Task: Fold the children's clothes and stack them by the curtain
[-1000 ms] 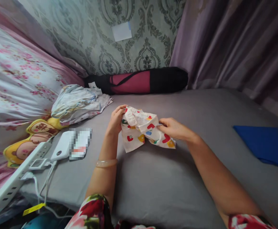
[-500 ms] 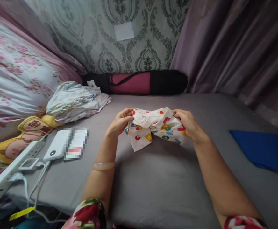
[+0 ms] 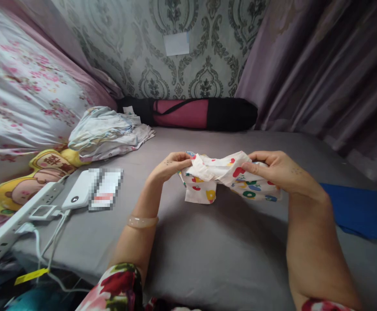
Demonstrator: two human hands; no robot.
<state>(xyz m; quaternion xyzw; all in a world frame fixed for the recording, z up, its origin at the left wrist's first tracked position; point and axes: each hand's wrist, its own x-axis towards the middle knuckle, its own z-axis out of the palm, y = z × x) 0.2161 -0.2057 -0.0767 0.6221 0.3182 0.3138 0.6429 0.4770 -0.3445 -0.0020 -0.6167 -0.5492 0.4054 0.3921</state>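
Observation:
A small white collared shirt (image 3: pixel 199 190) with colourful printed shapes is held up in front of me, loosely folded, its hanging part just above the grey bed sheet (image 3: pixel 214 250). My left hand (image 3: pixel 172 166) pinches the shirt near one side of the collar, fingers closed. On the other side, my right hand (image 3: pixel 277 170) grips the cloth between the thumb and the fingers, next to the other end of the collar. Some of the right fingertips are hidden behind the cloth.
A pile of light clothes (image 3: pixel 107 131) lies at the back left, near a yellow plush toy (image 3: pixel 26 185). A white power strip (image 3: pixel 16 224), cables and a white power bank (image 3: pixel 81 190) are left. A long black-and-pink bag (image 3: pixel 185 114) lies along the wall; a blue folded item (image 3: pixel 363 211) is right.
My right hand has moved right and turned, its thumb now on the front of the shirt. The cloth is spread a little wider, and the view has shifted slightly.

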